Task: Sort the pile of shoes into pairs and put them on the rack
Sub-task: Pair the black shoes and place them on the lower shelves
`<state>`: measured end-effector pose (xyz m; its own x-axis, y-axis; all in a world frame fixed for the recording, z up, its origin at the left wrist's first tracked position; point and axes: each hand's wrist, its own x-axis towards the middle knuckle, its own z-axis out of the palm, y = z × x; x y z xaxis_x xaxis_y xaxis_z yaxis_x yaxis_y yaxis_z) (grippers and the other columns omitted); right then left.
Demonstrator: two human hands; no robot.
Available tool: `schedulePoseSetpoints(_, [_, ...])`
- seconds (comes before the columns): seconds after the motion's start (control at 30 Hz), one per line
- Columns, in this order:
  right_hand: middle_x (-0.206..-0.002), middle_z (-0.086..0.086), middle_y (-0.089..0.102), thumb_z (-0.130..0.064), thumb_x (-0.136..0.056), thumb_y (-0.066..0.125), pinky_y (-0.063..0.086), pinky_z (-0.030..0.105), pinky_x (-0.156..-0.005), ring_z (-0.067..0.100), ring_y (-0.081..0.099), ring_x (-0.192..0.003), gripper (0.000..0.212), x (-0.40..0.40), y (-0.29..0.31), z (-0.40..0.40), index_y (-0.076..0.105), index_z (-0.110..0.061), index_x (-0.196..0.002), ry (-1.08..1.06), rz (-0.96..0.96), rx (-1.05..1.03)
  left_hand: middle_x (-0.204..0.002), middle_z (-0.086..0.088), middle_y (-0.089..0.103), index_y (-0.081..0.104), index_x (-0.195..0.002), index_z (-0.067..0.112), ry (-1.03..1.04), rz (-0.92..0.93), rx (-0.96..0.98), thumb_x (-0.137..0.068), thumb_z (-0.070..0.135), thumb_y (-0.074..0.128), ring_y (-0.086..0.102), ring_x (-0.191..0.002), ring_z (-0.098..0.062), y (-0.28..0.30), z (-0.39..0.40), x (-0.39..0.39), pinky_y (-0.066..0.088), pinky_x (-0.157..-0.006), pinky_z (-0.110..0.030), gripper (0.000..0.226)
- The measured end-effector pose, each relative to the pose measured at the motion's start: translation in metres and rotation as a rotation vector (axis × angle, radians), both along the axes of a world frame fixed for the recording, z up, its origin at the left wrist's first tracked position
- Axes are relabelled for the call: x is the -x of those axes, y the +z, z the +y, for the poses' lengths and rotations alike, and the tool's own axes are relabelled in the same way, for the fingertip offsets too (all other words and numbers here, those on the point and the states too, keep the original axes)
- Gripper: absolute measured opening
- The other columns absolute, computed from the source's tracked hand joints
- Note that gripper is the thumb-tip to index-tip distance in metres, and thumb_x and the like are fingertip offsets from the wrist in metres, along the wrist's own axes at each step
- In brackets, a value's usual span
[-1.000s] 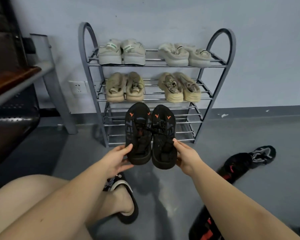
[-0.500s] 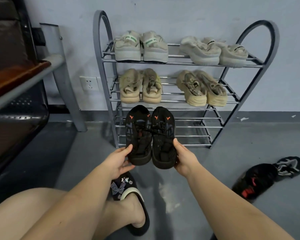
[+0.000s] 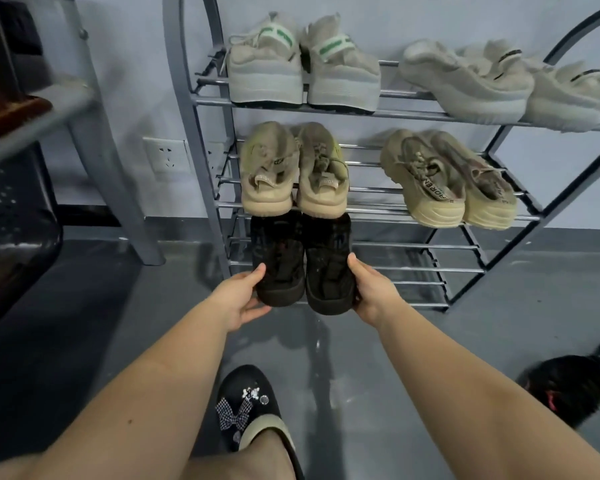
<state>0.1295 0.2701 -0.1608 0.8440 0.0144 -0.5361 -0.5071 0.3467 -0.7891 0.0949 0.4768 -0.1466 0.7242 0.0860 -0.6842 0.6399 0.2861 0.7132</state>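
The black pair (image 3: 302, 261) has been carried forward, toes now under the second shelf. Left hand (image 3: 238, 299) fingers are curled round the left heel, right hand (image 3: 371, 292) likewise (fingertips hidden). Heels should be kept level and slid onto the rack (image 3: 413, 270).

Light: soft, even, indoor; source not visible. Wall (image 3: 430, 15) evenly lit, pale blue-grey cast. Floor (image 3: 326, 341) glossy, carries a pale streak of glare below the black shoes (image 3: 302, 268) and dim reflections of the forearms. Soft shadow on the floor left of the rack (image 3: 201, 109). Black shoes underexposed, detail mostly lost. Left edge dark: bench (image 3: 18, 230) nearly black. Motion blur moderate across the frame, strongest at left edge and on the black shoes; print on the beige sneakers (image 3: 444, 181) partly legible. Wide-angle distortion: rack uprights lean and bow, forearms stretch towards the lower corners
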Motion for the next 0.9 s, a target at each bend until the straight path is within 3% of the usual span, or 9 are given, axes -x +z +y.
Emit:
schedulePoseSetpoints(0.2, [-0.113, 0.009, 0.067, -0.028, -0.092, 0.058, 0.056, 0.024, -0.058, 0.016, 0.067, -0.079, 0.040, -0.045, -0.009, 0.011, 0.058, -0.008, -0.127, -0.011, -0.004, 0.058, -0.113, 0.000, 0.063, 0.053, -0.119, 0.019, 0.074, 0.003, 0.016, -0.091, 0.038, 0.056, 0.061, -0.091, -0.015, -0.018, 0.001, -0.036, 0.052, -0.067, -0.029, 0.034])
schedulePoseSetpoints(0.47, [-0.116, 0.017, 0.064, -0.022, -0.093, 0.058, 0.051, 0.040, -0.089, 0.024, 0.065, -0.084, 0.038, -0.078, -0.027, 0.024, 0.057, 0.001, -0.123, -0.001, 0.012, 0.092, -0.126, 0.000, 0.061, 0.050, -0.130, 0.019, 0.155, 0.031, -0.027, -0.091, 0.042, 0.054, 0.060, -0.100, -0.017, -0.031, 0.012, -0.058, 0.050, -0.072, -0.029, 0.046])
schedulePoseSetpoints(0.63, [-0.119, 0.016, 0.063, -0.022, -0.095, 0.054, 0.051, 0.043, -0.091, 0.029, 0.064, -0.091, 0.036, -0.086, -0.037, 0.037, 0.056, 0.001, -0.123, 0.011, 0.016, 0.107, -0.125, -0.003, 0.062, 0.056, -0.119, 0.019, 0.167, 0.036, -0.053, -0.094, 0.040, 0.051, 0.060, -0.090, -0.014, -0.038, 0.020, -0.062, 0.049, -0.072, -0.027, 0.033])
schedulePoseSetpoints(0.8, [-0.111, 0.014, 0.062, -0.019, -0.097, 0.050, 0.054, 0.038, -0.076, 0.022, 0.063, -0.077, 0.033, -0.088, -0.040, 0.046, 0.055, 0.000, -0.124, 0.016, 0.014, 0.145, -0.124, -0.001, 0.062, 0.057, -0.123, 0.022, 0.163, 0.031, -0.097, -0.094, 0.041, 0.050, 0.058, -0.097, -0.014, -0.047, 0.031, -0.066, 0.046, -0.080, -0.029, 0.036])
schedulePoseSetpoints(0.9, [-0.120, 0.017, 0.064, -0.023, -0.097, 0.051, 0.051, 0.052, -0.092, 0.035, 0.065, -0.099, 0.031, -0.092, -0.038, 0.045, 0.059, -0.003, -0.120, 0.049, 0.003, 0.226, -0.113, 0.001, 0.063, 0.057, -0.122, 0.023, 0.175, 0.027, -0.100, -0.093, 0.040, 0.053, 0.056, -0.093, -0.012, -0.050, 0.032, -0.067, 0.047, -0.080, -0.029, 0.034])
